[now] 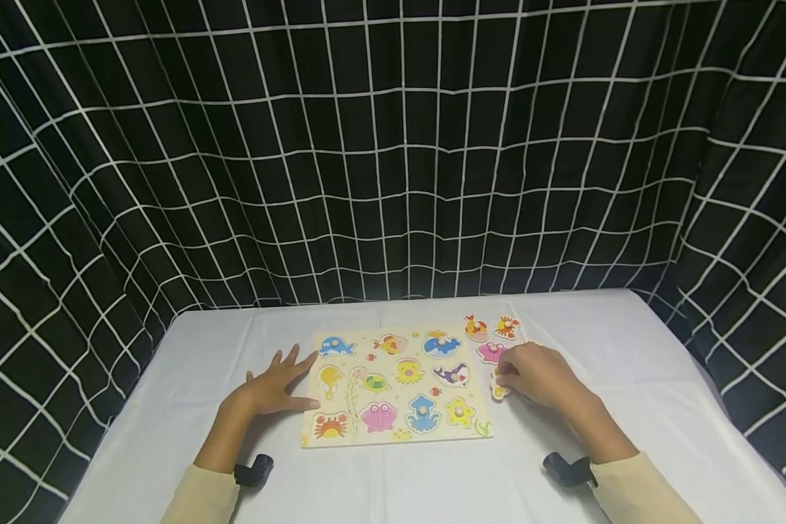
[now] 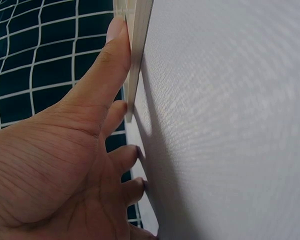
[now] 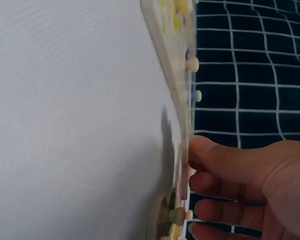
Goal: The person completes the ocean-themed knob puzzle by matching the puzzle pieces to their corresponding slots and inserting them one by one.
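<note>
A wooden sea-animal puzzle board (image 1: 393, 434) lies on the white table. Knobbed pieces sit in it, such as the blue squid (image 1: 422, 416), yellow starfish (image 1: 459, 412) and whale (image 1: 442, 346). My left hand (image 1: 271, 389) has its fingers spread, with the thumb and forefinger touching the board's left edge. Right of the board, my right hand (image 1: 538, 375) pinches a puzzle piece (image 1: 498, 389) that is pale with yellow; its shape is mostly hidden. In the right wrist view this piece (image 3: 185, 172) is seen edge-on by the thumb. A pink shell piece (image 1: 491, 353) lies just beyond that hand.
A fish piece (image 1: 476, 329) and a crab piece (image 1: 507, 327) lie past the board's far right corner. More loose pieces are partly hidden behind the right hand. A black-and-white grid curtain (image 1: 406, 167) hangs round the table (image 1: 432, 487).
</note>
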### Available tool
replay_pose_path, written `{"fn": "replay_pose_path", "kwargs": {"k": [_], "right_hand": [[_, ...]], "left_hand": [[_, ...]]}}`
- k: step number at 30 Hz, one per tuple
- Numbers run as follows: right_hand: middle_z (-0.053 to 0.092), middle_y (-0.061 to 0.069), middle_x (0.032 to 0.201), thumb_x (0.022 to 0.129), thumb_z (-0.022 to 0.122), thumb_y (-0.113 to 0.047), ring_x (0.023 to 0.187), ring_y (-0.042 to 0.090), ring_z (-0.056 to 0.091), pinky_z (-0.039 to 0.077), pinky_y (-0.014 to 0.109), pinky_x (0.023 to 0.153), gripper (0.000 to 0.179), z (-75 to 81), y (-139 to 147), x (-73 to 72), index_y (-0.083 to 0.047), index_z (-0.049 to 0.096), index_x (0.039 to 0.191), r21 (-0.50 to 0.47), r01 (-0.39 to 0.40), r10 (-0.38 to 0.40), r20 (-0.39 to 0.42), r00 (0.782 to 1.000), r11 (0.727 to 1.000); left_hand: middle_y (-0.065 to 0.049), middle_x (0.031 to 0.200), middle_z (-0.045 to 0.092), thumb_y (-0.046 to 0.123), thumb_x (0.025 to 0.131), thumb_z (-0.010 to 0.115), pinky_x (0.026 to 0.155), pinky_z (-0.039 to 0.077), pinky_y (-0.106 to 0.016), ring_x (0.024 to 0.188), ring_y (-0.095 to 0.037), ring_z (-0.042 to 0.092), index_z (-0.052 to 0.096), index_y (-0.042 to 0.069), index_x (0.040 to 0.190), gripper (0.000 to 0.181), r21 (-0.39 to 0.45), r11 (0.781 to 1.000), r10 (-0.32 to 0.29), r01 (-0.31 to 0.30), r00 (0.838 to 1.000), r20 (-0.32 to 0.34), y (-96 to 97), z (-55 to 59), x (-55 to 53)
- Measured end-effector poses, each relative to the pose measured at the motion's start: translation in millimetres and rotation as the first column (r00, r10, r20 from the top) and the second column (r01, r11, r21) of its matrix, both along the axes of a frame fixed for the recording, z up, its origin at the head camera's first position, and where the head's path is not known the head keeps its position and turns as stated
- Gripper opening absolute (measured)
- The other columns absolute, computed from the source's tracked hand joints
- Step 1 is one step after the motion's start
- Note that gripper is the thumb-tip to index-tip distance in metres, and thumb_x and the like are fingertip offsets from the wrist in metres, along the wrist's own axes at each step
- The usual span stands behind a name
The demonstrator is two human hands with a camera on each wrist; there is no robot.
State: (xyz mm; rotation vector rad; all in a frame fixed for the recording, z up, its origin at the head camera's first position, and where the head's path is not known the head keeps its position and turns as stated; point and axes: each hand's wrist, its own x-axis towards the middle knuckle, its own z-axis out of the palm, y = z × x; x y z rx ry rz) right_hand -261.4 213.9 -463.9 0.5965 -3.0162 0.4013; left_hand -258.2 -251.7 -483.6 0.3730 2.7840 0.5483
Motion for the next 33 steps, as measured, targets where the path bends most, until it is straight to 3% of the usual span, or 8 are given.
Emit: {"fn": "replay_pose_path", "kwargs": {"k": [8,14,20,29,33], "right_hand": [[0.059,-0.014,0.071,0.082,0.084,-0.018,0.068,0.009,0.051,0.044,0.033,0.062,0.013,8.4,-10.6,6.7,-0.020,0.072,0.080,-0.065,-0.086,0.083,-0.053,0.995,0.994],[0.060,-0.016,0.072,0.082,0.085,-0.018,0.068,0.005,0.053,0.046,0.029,0.062,0.011,13.3,-28.4,14.6,-0.021,0.074,0.083,-0.107,-0.129,0.123,-0.058,0.991,0.986],[0.059,-0.017,0.071,0.082,0.085,-0.021,0.068,0.004,0.052,0.044,0.026,0.060,0.011,21.7,-52.5,17.4,-0.021,0.075,0.084,-0.090,-0.181,0.172,-0.106,0.979,0.979],[0.070,-0.015,0.081,0.086,0.082,-0.022,0.072,0.003,0.057,0.050,0.027,0.067,0.006,35.1,-91.0,11.8,-0.020,0.078,0.090,-0.055,-0.245,0.241,-0.073,0.968,0.968],[0.066,-0.019,0.074,0.088,0.081,-0.022,0.065,-0.002,0.055,0.048,0.025,0.065,0.003,33.3,-105.0,4.8,-0.021,0.077,0.088,-0.055,-0.275,0.273,-0.040,0.961,0.960]], "left_hand": [[-0.020,0.168,0.013,0.063,0.081,0.075,0.104,0.006,-0.086,0.153,-0.048,0.005,0.029,0.024,0.161,0.100,0.000,1.000,0.001,-0.001,1.000,0.004,2.5,-1.0,-1.1],[-0.021,0.168,0.013,0.061,0.081,0.076,0.103,0.006,-0.087,0.152,-0.050,0.006,0.030,0.023,0.161,0.100,0.005,1.000,0.002,-0.002,1.000,0.006,3.3,1.4,0.6],[-0.022,0.167,0.013,0.061,0.080,0.077,0.103,0.008,-0.087,0.152,-0.051,0.007,0.031,0.024,0.161,0.100,-0.012,1.000,0.007,-0.007,1.000,-0.009,-0.1,1.9,-1.3],[-0.022,0.167,0.013,0.060,0.081,0.077,0.103,0.005,-0.087,0.152,-0.050,0.005,0.031,0.023,0.161,0.099,0.002,1.000,0.015,-0.015,1.000,0.000,-0.2,4.5,-2.5],[-0.022,0.167,0.013,0.060,0.081,0.077,0.103,0.005,-0.086,0.152,-0.050,0.005,0.031,0.023,0.161,0.099,0.007,1.000,0.016,-0.016,1.000,0.002,0.2,3.5,-1.8]]}}
